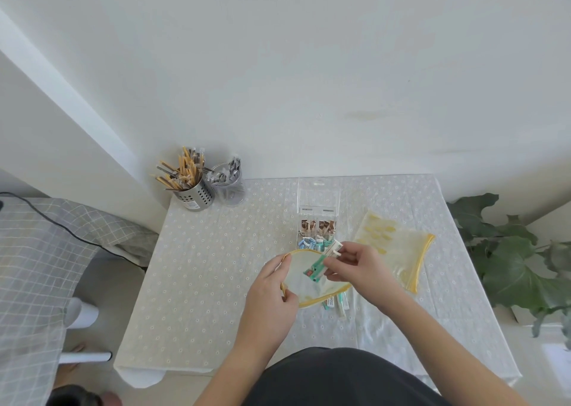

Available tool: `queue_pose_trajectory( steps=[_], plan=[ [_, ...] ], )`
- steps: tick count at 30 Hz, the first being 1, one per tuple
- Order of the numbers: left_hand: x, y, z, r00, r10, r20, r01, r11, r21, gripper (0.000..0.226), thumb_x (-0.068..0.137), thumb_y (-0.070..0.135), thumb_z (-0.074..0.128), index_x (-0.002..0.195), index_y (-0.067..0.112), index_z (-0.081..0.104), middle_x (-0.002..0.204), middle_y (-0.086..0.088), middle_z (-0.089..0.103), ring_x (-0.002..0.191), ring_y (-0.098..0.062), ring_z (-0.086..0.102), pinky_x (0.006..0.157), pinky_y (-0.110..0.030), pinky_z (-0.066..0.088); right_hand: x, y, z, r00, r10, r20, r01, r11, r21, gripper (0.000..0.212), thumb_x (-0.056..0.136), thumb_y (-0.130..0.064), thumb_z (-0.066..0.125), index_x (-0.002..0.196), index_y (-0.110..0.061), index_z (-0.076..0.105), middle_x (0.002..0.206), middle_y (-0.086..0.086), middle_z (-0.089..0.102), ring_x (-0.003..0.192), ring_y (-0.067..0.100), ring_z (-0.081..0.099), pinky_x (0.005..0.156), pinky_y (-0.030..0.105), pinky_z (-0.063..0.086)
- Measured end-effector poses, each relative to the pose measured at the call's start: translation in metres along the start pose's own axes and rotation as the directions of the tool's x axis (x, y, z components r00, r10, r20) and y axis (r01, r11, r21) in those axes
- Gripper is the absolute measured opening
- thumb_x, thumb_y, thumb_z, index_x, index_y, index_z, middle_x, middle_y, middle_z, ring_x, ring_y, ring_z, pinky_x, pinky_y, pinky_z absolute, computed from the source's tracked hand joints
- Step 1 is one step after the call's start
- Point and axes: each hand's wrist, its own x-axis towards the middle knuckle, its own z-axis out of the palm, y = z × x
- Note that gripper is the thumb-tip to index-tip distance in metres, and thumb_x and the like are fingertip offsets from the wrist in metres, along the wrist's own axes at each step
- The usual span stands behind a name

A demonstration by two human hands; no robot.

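Observation:
My left hand (272,285) grips the yellow-trimmed rim of a clear zip pouch (304,282) and holds its mouth open above the table. My right hand (355,266) pinches a few slim green and white sachets (321,262) at the pouch's mouth, their lower ends inside it. More green sachets (338,302) lie on the cloth under the pouch's near edge. Just behind the hands stands a clear box (316,229) with brown and blue sachets in it, its lid tipped back.
A second yellow-trimmed pouch (398,251) lies flat to the right. A perforated metal cup of wrapped sticks (188,186) and a clear cup of grey packets (230,186) stand at the far left corner. The table (200,282) wears a dotted cloth. A leafy plant (509,257) is on the right.

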Motion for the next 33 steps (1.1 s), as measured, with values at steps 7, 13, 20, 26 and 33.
queue_pose_trajectory(
  steps=[7, 13, 20, 26, 33],
  plan=[
    [-0.003, -0.006, -0.006, 0.992, -0.106, -0.066, 0.107, 0.994, 0.013, 0.065, 0.097, 0.002, 0.054, 0.158, 0.021, 0.048, 0.161, 0.018, 0.042, 0.141, -0.004, 0.047, 0.117, -0.025, 0.044, 0.016, 0.006, -0.019, 0.994, 0.007, -0.108, 0.021, 0.967, 0.255, 0.018, 0.095, -0.005, 0.071, 0.107, 0.008, 0.07, 0.099, 0.024, 0.077, 0.086, 0.029, 0.074, 0.081, 0.035, 0.063],
    [-0.008, -0.011, -0.012, 0.984, -0.164, -0.073, 0.162, 0.986, -0.038, 0.066, 0.097, 0.001, 0.053, 0.159, 0.023, 0.048, 0.159, 0.021, 0.043, 0.111, 0.016, 0.053, 0.096, -0.006, 0.037, 0.06, 0.017, -0.033, 0.936, 0.066, -0.347, 0.0, 0.982, 0.188, 0.02, 0.093, -0.009, 0.073, 0.099, 0.01, 0.069, 0.087, 0.021, 0.077, 0.077, 0.024, 0.073, 0.08, 0.04, 0.064],
    [-0.014, -0.019, -0.017, 0.976, -0.197, -0.089, 0.194, 0.98, -0.041, 0.065, 0.096, 0.001, 0.053, 0.157, 0.025, 0.051, 0.158, 0.023, 0.044, 0.124, 0.003, 0.053, 0.11, -0.018, 0.044, 0.103, 0.042, -0.011, 0.875, 0.123, -0.468, -0.169, 0.984, -0.057, 0.01, 0.089, -0.019, 0.072, 0.089, -0.009, 0.073, 0.079, 0.012, 0.075, 0.067, 0.025, 0.074, 0.068, 0.044, 0.066],
    [-0.016, -0.027, -0.018, 0.977, -0.197, -0.085, 0.193, 0.98, -0.057, 0.064, 0.097, 0.0, 0.053, 0.157, 0.024, 0.051, 0.158, 0.021, 0.044, 0.124, 0.026, 0.039, 0.109, -0.012, 0.041, 0.116, 0.056, 0.013, 0.829, 0.091, -0.552, -0.305, 0.901, -0.31, 0.022, 0.085, -0.027, 0.065, 0.074, -0.009, 0.067, 0.055, 0.001, 0.055, 0.054, 0.027, 0.051, 0.052, 0.031, 0.044],
    [-0.013, -0.034, -0.021, 0.976, -0.201, -0.084, 0.198, 0.979, -0.04, 0.064, 0.098, 0.002, 0.053, 0.157, 0.024, 0.05, 0.159, 0.021, 0.043, 0.123, 0.031, 0.035, 0.103, 0.004, 0.032, 0.122, 0.059, 0.025, 0.828, 0.103, -0.551, -0.372, 0.836, -0.403, 0.024, 0.091, -0.03, 0.067, 0.11, -0.02, 0.076, 0.07, 0.002, 0.072, 0.057, 0.022, 0.065, 0.049, 0.022, 0.043]
  ],
)
